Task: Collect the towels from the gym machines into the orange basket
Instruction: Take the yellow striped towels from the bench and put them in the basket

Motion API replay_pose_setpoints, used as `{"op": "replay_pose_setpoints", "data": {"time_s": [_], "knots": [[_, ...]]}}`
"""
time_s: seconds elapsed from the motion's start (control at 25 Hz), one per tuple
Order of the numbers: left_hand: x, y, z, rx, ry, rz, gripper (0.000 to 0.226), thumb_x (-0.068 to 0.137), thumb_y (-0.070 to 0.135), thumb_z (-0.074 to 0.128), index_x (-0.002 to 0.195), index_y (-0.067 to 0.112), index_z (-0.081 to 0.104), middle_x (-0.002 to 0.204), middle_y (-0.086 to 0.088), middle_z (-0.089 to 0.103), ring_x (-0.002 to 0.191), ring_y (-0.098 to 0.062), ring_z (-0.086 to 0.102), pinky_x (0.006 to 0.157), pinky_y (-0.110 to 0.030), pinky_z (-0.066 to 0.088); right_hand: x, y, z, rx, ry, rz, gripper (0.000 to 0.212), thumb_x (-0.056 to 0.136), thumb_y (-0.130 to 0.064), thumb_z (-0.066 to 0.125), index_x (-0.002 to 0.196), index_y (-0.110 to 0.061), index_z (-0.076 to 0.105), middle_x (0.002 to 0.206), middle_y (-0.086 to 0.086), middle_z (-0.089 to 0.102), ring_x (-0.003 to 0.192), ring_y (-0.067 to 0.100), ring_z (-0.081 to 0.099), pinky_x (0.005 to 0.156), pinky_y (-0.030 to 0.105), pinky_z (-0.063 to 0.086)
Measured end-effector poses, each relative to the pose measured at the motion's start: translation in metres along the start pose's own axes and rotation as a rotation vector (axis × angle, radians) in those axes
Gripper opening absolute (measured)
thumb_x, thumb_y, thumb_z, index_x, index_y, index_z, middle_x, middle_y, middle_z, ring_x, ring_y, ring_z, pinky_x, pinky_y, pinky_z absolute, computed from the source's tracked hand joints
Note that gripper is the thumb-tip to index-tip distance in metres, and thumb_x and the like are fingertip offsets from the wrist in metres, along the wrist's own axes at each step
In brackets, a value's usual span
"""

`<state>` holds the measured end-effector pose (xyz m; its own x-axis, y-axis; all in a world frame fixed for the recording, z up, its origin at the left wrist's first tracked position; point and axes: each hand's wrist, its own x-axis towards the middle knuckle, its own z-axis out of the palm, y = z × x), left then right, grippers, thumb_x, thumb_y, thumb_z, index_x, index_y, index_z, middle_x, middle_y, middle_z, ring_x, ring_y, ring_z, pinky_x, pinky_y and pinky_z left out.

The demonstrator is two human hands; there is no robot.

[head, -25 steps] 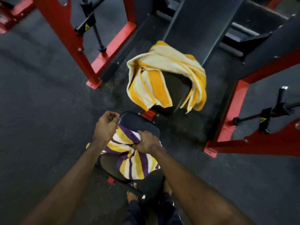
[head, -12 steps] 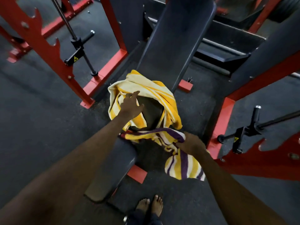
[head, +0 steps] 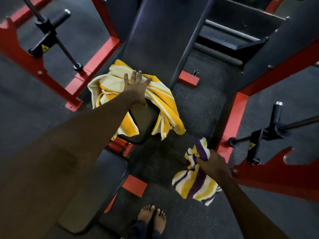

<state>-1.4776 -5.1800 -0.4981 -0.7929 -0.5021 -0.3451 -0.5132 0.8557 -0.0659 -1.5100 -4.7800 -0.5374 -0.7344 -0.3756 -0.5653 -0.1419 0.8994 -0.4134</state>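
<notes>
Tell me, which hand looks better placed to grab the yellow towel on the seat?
The left hand: its straight fingers rest on the yellow towel, while the right hand grips the purple towel.

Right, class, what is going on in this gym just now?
A person is collecting towels. The right hand holds a bunched purple-and-yellow striped towel, hanging free. The left hand lies, fingers spread, on a yellow-and-white striped towel draped over the bench seat, not yet gripping it. No basket is in view.
</notes>
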Motion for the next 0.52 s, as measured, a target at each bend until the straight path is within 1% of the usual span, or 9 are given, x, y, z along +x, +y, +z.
{"op": "replay_pose_setpoints", "data": {"time_s": [0.04, 0.12, 0.16, 0.2, 0.24, 0.28, 0.32, 0.4, 0.52], "knots": [[0.006, 0.001, -0.002, 0.0, -0.007, 0.018, 0.089, 0.083, 0.046, 0.07, 0.156, 0.023, 0.025, 0.165, -0.02, 0.011, 0.154, -0.038, 0.0, 0.118, -0.062, -0.006, 0.003, -0.001, 0.0, 0.019, 0.023, -0.007, 0.044, 0.084, -0.04, 0.073, 0.12, -0.017, 0.061, 0.116, 0.011, 0.07, 0.108, 0.034, 0.064, 0.079, 0.035, 0.046], [0.004, 0.007, -0.004, 0.002, -0.001, 0.048, 0.064, 0.087, 0.039, 0.064, 0.142, 0.015, 0.044, 0.151, -0.019, 0.043, 0.147, -0.036, 0.028, 0.12, -0.059, 0.001, 0.003, -0.008, 0.001, 0.041, 0.052, -0.012, 0.05, 0.08, -0.048, 0.073, 0.118, -0.019, 0.061, 0.116, 0.011, 0.07, 0.108, 0.035, 0.064, 0.083, 0.038, 0.05], [-0.003, 0.009, -0.006, -0.022, 0.003, 0.047, 0.056, 0.088, 0.039, 0.062, 0.135, 0.012, 0.049, 0.14, -0.019, 0.054, 0.138, -0.036, 0.042, 0.12, -0.056, 0.011, 0.003, -0.012, 0.001, 0.061, 0.057, -0.01, 0.054, 0.077, -0.053, 0.071, 0.117, -0.019, 0.061, 0.115, 0.01, 0.07, 0.107, 0.035, 0.064, 0.083, 0.04, 0.051], [-0.011, 0.009, -0.008, -0.078, 0.001, 0.031, 0.053, 0.089, 0.041, 0.061, 0.13, 0.01, 0.051, 0.134, -0.02, 0.059, 0.129, -0.039, 0.051, 0.116, -0.052, 0.025, 0.003, -0.017, -0.001, 0.089, 0.064, -0.011, 0.057, 0.074, -0.057, 0.069, 0.115, -0.018, 0.061, 0.114, 0.01, 0.07, 0.106, 0.035, 0.065, 0.084, 0.04, 0.052], [-0.02, 0.009, -0.009, -0.168, -0.004, 0.001, 0.053, 0.089, 0.045, 0.061, 0.128, 0.008, 0.053, 0.131, -0.022, 0.06, 0.124, -0.042, 0.055, 0.108, -0.049, 0.036, 0.002, -0.023, -0.002, 0.107, 0.068, -0.004, 0.057, 0.073, -0.058, 0.069, 0.114, -0.017, 0.061, 0.113, 0.011, 0.07, 0.106, 0.035, 0.065, 0.084, 0.041, 0.052], [-0.03, 0.009, -0.008, -0.266, -0.016, -0.038, 0.057, 0.089, 0.048, 0.062, 0.128, 0.007, 0.053, 0.131, -0.024, 0.059, 0.122, -0.044, 0.055, 0.101, -0.046, 0.042, 0.001, -0.028, -0.004, 0.118, 0.071, 0.003, 0.056, 0.075, -0.055, 0.071, 0.113, -0.016, 0.062, 0.113, 0.012, 0.07, 0.106, 0.035, 0.065, 0.084, 0.04, 0.052], [-0.039, 0.01, -0.007, -0.358, -0.028, -0.072, 0.062, 0.088, 0.051, 0.064, 0.129, 0.006, 0.054, 0.133, -0.024, 0.058, 0.122, -0.045, 0.055, 0.097, -0.045, 0.045, -0.001, -0.035, -0.007, 0.125, 0.076, 0.003, 0.054, 0.077, -0.052, 0.073, 0.114, -0.014, 0.062, 0.113, 0.012, 0.07, 0.107, 0.035, 0.065, 0.084, 0.04, 0.052], [-0.058, 0.016, -0.008, -0.561, -0.042, -0.14, 0.07, 0.084, 0.055, 0.068, 0.131, 0.004, 0.058, 0.133, -0.023, 0.06, 0.124, -0.043, 0.055, 0.095, -0.041, 0.046, -0.008, -0.044, -0.012, 0.139, 0.092, -0.005, 0.053, 0.08, -0.048, 0.075, 0.116, -0.012, 0.062, 0.114, 0.013, 0.07, 0.108, 0.035, 0.064, 0.085, 0.039, 0.052], [-0.092, 0.036, -0.018, -0.863, -0.039, -0.247, 0.07, 0.083, 0.049, 0.072, 0.135, 0.004, 0.057, 0.135, -0.019, 0.061, 0.124, -0.039, 0.056, 0.094, -0.035, 0.046, -0.028, -0.059, -0.026, 0.153, 0.112, -0.034, 0.051, 0.081, -0.047, 0.074, 0.117, -0.012, 0.062, 0.113, 0.011, 0.07, 0.106, 0.033, 0.065, 0.084, 0.039, 0.052]]}}
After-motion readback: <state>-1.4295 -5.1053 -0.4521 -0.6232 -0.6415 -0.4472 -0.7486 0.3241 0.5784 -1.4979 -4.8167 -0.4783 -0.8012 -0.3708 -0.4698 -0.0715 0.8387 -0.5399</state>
